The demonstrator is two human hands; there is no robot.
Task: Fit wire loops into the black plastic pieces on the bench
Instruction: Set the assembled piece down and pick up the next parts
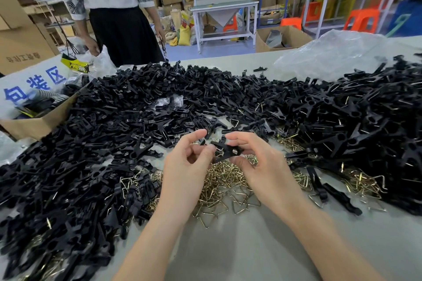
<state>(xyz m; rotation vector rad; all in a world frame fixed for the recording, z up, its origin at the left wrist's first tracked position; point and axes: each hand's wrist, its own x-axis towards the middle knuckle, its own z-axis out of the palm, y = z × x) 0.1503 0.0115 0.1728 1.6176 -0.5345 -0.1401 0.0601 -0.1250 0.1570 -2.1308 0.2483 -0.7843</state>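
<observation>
Pinching a black plastic piece (pixel 225 151) by its ends are the left hand (pixel 188 164) and right hand (pixel 257 162); it looks light and stiff.

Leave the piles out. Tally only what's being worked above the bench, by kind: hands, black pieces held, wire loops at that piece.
Hands: 2, the left hand and the right hand
Black plastic piece held between them: 1
Wire loop at its left end: 1
Total: 4

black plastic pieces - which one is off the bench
The black plastic piece held between left hand and right hand; others lie heaped on the grey bench.
</observation>
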